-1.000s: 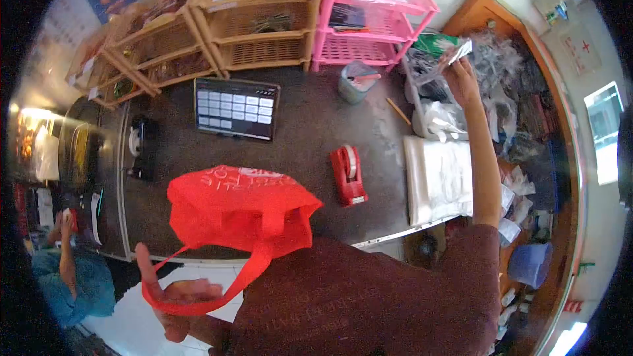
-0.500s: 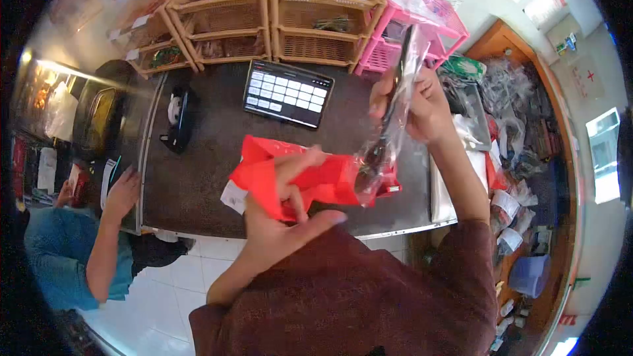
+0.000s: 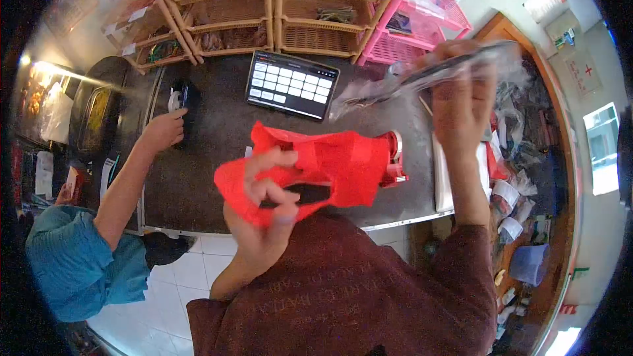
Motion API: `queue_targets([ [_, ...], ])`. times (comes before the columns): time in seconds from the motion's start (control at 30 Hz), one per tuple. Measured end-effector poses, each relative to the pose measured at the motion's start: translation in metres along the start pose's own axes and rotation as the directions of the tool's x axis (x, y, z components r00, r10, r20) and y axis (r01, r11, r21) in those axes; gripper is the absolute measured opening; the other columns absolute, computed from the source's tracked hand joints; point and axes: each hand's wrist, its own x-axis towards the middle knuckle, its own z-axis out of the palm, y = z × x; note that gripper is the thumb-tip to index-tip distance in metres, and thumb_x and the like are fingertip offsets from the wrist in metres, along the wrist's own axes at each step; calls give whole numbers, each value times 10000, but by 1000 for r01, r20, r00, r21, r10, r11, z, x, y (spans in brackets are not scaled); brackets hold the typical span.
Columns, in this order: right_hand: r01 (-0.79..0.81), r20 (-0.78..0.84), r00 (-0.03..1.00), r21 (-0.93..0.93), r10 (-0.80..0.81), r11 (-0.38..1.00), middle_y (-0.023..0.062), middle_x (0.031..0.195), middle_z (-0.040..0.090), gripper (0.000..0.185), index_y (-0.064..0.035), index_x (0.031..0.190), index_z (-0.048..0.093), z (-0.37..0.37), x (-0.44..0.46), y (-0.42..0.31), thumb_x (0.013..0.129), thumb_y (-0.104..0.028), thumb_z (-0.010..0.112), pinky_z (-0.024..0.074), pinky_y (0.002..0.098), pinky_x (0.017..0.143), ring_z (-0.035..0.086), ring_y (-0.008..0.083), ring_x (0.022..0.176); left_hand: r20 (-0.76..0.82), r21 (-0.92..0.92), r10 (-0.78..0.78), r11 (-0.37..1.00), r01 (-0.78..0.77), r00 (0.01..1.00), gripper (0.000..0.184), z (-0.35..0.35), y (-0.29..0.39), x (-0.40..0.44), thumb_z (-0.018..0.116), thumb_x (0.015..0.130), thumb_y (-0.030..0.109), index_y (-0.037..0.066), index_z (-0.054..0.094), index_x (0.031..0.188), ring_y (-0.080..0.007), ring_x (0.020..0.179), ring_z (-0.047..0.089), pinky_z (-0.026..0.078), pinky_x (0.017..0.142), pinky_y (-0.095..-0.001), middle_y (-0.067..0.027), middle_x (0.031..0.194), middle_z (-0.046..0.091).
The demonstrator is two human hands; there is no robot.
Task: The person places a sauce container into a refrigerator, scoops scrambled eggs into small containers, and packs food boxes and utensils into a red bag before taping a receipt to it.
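Note:
A red cloth bag [image 3: 353, 158] lies slack above the dark counter, its handle looped at my left hand [image 3: 260, 214], whose fingers are curled round the handle. My right hand [image 3: 465, 102] is raised over the counter's right part, gripping a long dark item in clear plastic [image 3: 422, 79], blurred by motion. Partly behind the bag's right end is a red tape dispenser [image 3: 395, 158]. A tablet [image 3: 292, 86] showing a grid of white tiles rests behind the bag.
Wicker shelves [image 3: 323, 23] and a pink rack [image 3: 402, 43] line the back. At left a co-worker in a teal top [image 3: 89, 257] reaches to a dark device [image 3: 179, 102]. Plastic bags [image 3: 508, 191] crowd the right side, above a blue bin [image 3: 527, 264].
The plastic-wrapped item has swung from upright over the bag to nearly level at the right. The bag has opened out beside my left hand. The co-worker's arm has reached forward.

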Motion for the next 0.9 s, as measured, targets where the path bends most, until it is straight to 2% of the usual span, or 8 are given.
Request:
queue_targets([
  [0.07,29,148,989,-247,8,969,76,812,586,129,-13,928,519,-14,3,-2,841,-108,517,458,293,664,580,174,755,120,-102,22,995,-10,993,531,-7,6,-7,610,771,284,-55,406,1125,-152,717,565,471,620,-256,-187,1069,495],
  [0.13,298,692,716,-181,-94,937,88,789,577,145,-12,929,503,13,9,-6,823,-109,526,451,313,628,581,208,724,261,-206,-55,972,111,964,596,-18,17,-14,599,769,338,-43,368,1164,-215,805,566,463,697,-310,-209,1108,482],
  [0.27,114,845,536,-68,-3,991,134,805,571,166,-67,967,512,61,-28,34,840,-172,491,451,364,620,568,306,732,594,-141,-83,969,205,800,756,-32,37,-18,611,767,271,7,142,1297,-219,822,576,443,752,-315,-200,1117,509],
  [0.37,4,892,168,-426,420,905,132,825,589,234,-42,999,522,76,-33,57,835,-204,481,460,394,637,567,331,771,807,-46,-37,991,125,589,876,-33,43,-19,619,765,123,34,-27,1350,-179,784,582,435,762,-293,-157,1095,547],
  [0.53,353,851,503,-364,154,862,145,694,579,343,-37,940,544,69,-79,107,793,-344,499,455,403,579,571,322,665,575,-56,-144,975,214,805,782,-27,43,-43,599,793,207,-91,86,1301,-194,700,634,495,623,-294,-185,913,617],
  [0.7,794,784,259,-505,563,339,108,612,574,394,-79,594,610,22,-18,69,726,-442,533,443,403,577,579,289,632,396,410,-158,912,-20,905,674,-36,70,-20,532,788,-37,-25,123,1323,-224,798,627,468,741,-275,-168,936,621],
  [0.77,809,751,276,-518,599,277,106,607,568,398,-66,642,600,2,17,27,715,-455,559,422,383,560,567,297,618,51,319,-159,938,135,986,418,-36,66,-25,562,769,9,-47,428,1162,-223,787,626,471,730,-286,-181,900,626],
  [0.9,466,843,228,-535,488,705,128,631,564,433,-33,671,566,-10,51,-18,729,-461,572,409,390,569,556,326,643,41,579,-108,813,64,993,194,-35,80,-11,633,716,107,-4,630,876,-207,747,622,478,680,-283,-142,870,640],
])
